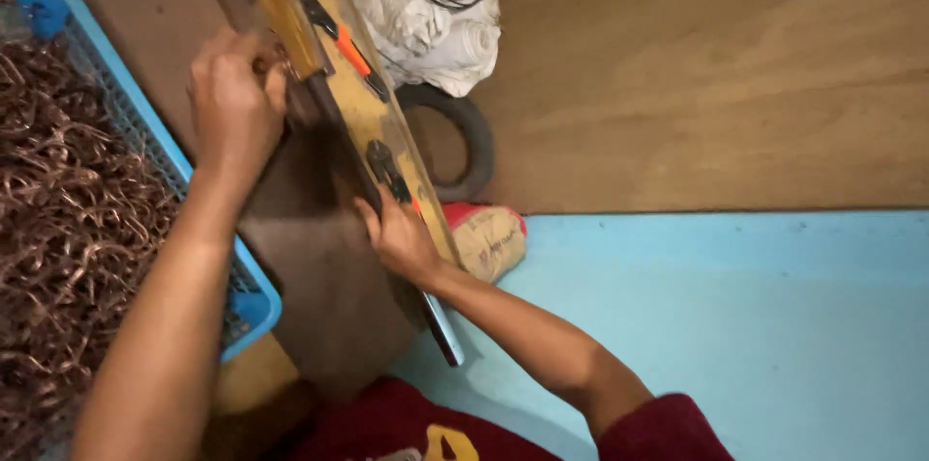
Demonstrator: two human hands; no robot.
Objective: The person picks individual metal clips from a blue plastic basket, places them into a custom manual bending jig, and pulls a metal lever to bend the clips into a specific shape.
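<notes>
Basket: a blue plastic basket (145,137) sits at far left, heaped with tangled copper wire strips (68,229).
Jig: a long yellowish board (363,113) with black-and-orange toggle clamps (344,45) runs diagonally between the two hands, beside the basket.
Left hand: the left hand (235,103) is up at the board's far end, fingers curled tight around a small part at its edge; what it grips cannot be made out.
Right hand: the right hand (399,234) presses on the board's near stretch, fingers closed against the lower clamp (387,169).
Behind: a white cloth bundle (431,21) and a dark rubber ring (469,137) lie on the wooden floor (716,64).
</notes>
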